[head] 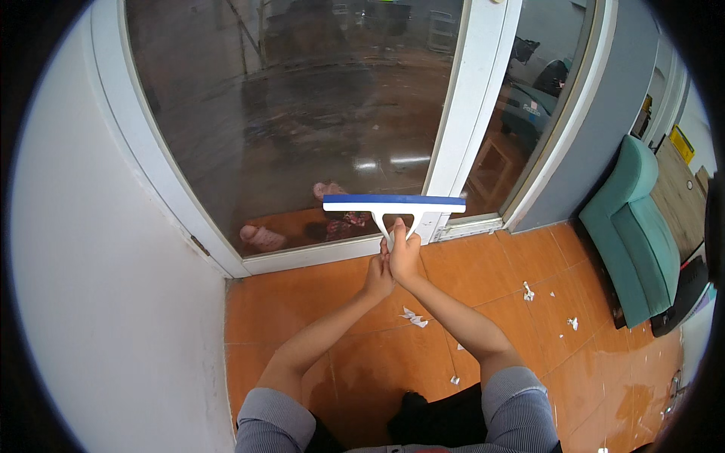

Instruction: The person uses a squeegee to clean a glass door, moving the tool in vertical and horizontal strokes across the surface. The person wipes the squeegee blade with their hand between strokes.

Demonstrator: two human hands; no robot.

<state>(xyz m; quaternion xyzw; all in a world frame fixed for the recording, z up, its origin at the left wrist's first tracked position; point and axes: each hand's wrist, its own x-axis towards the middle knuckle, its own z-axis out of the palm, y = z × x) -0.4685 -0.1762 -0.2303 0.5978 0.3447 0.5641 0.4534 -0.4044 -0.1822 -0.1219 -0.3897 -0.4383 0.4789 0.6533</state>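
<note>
A window squeegee with a white plastic body and a blue blade is held out level before me, in front of the lower part of a white-framed glass door. My right hand wraps its handle, thumb pointing up toward the blade. Close against it, my left hand grips the lower end of the handle, which the fingers mostly hide. Whether the blade touches the glass cannot be told from this view.
A white wall borders the left. Torn white paper scraps litter the orange tile floor, which looks wet in patches. At right stands a green upholstered chair. Pink slippers show in the glass.
</note>
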